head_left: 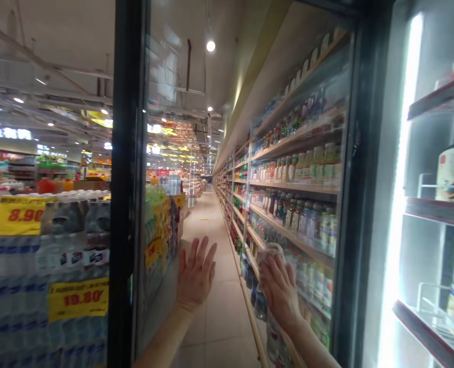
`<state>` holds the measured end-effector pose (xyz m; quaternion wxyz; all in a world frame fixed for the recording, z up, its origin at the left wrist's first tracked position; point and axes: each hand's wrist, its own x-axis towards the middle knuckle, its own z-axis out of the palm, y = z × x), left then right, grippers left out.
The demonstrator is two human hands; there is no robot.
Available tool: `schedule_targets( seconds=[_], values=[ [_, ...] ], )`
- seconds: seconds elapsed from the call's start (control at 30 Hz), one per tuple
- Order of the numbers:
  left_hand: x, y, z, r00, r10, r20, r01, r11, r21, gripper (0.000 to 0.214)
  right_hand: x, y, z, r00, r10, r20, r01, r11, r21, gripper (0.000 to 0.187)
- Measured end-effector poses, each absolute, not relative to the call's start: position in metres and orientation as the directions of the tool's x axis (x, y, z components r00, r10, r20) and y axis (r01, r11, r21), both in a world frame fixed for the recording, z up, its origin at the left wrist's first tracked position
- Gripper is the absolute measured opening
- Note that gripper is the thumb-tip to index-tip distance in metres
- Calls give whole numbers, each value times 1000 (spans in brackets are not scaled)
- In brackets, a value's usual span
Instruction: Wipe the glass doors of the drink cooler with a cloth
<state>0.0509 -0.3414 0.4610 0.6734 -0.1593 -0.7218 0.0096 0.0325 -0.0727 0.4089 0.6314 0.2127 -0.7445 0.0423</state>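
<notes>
A glass fridge door (227, 128) with a black frame (127, 179) stands open in front of me, and I see the shop aisle through it. My left hand (195, 276) lies flat on the glass, fingers spread and holding nothing. My right hand (279, 291) presses a pale cloth (269, 251) against the glass further right; the cloth bunches out above my fingers.
The lit fridge interior (406, 153) is at the right, with bottles and cans on its shelves (437, 209). Through the glass, long drink shelves (299, 189) line the tiled aisle (219, 306). Stacked water bottles with yellow price signs (77, 299) stand at the left.
</notes>
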Motion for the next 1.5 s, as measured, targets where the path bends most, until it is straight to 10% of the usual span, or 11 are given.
schedule_targets(
  seconds=[0.2, 0.37, 0.57, 0.77, 0.97, 1.13, 1.37, 1.5],
  values=[
    [51, -337, 461, -48, 215, 975, 238, 951, -198, 65, 30, -47, 415, -32, 211, 977, -222, 952, -212, 56],
    [50, -336, 463, -35, 206, 978, 251, 949, -191, 67, 34, -68, 412, -146, -217, 965, -334, 929, 158, 49],
    [48, -337, 465, -28, 222, 975, 262, 943, -207, 69, 29, -37, 414, -31, 228, 973, -203, 952, -230, 54],
    [45, -341, 464, -32, 247, 968, 233, 944, -233, 70, 38, -76, 390, -190, -289, 938, -372, 906, 204, 46],
    [44, -341, 464, -27, 238, 971, 231, 947, -225, 71, 34, -47, 393, -114, 233, 966, -175, 952, -250, 51],
    [42, -341, 463, -39, 226, 973, 246, 946, -210, 68, 39, -77, 377, -184, -282, 942, -372, 907, 199, 44],
    [42, -341, 462, -42, 227, 973, 249, 946, -210, 69, 34, -45, 381, -136, 121, 983, -143, 980, -140, 53],
    [42, -342, 462, -35, 245, 969, 241, 943, -230, 69, 38, -58, 374, -174, -185, 967, -259, 956, 136, 53]
  ],
)
